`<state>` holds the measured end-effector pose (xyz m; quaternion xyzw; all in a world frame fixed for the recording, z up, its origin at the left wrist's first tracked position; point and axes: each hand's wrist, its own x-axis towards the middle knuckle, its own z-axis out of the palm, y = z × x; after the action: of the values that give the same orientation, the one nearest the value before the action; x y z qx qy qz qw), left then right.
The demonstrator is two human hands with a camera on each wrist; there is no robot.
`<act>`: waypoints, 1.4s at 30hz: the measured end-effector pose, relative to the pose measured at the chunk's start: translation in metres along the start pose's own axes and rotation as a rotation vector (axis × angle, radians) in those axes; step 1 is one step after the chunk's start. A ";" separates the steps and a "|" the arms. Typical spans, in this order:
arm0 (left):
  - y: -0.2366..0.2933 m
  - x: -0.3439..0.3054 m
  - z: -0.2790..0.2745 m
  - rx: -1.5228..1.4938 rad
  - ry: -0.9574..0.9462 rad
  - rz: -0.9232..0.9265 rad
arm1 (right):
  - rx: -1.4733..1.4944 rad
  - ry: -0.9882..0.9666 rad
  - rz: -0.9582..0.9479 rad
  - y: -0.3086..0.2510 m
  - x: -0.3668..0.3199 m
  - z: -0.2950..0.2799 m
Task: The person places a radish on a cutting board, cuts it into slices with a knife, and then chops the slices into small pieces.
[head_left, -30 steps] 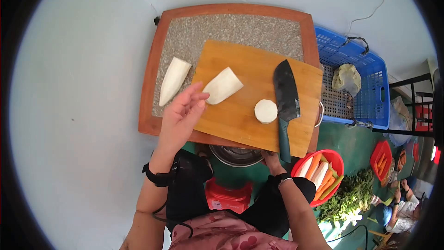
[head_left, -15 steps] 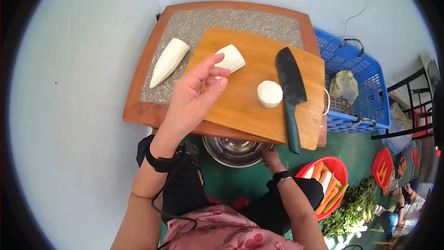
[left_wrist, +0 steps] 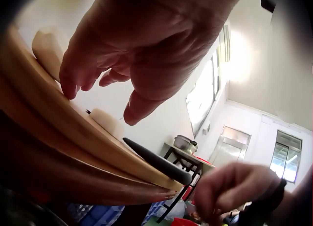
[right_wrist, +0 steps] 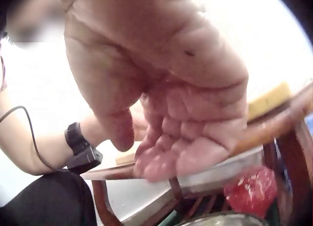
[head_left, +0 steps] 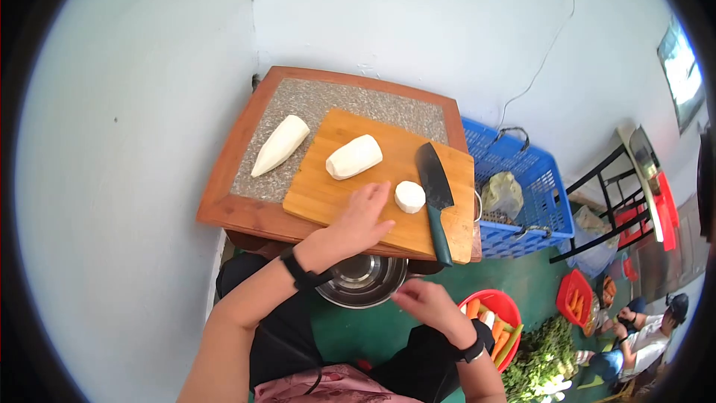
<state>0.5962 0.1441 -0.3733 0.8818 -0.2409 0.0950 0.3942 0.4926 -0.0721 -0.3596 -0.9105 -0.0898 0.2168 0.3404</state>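
Observation:
My left hand point(head_left: 353, 222) hovers over the near edge of the wooden cutting board point(head_left: 317, 198), fingers apart and holding nothing. Just right of its fingertips a short round white piece point(head_left: 410, 197) stands on the board. Beyond the hand lies a thicker peeled white piece point(head_left: 355, 157). A knife point(head_left: 435, 186) with a dark blade and green handle rests at the board's right. Another tapered white piece point(head_left: 281, 145) is on the stone tabletop. My right hand point(head_left: 432, 306), empty with loosely bent fingers, is in the air below the board's near edge, by the metal basin.
A metal basin point(head_left: 362, 298) sits below the table's near edge. To the right are a blue crate point(head_left: 533, 235), a red basin of carrots and other vegetables point(head_left: 504, 303) and leafy greens point(head_left: 538, 362). A person point(head_left: 647, 343) sits at far right.
My left hand has moved right and down from the thick white piece toward the short one. My right hand has risen from the metal basin's rim. The head view has shifted.

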 end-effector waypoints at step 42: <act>0.001 0.027 0.048 0.115 0.231 0.045 | 0.297 0.621 -1.519 -0.150 -0.157 -0.183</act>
<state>0.6181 0.0981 -0.3954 0.8805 -0.2079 0.2184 0.3659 0.4337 -0.1138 -0.0850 -0.5661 -0.5521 -0.3232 0.5198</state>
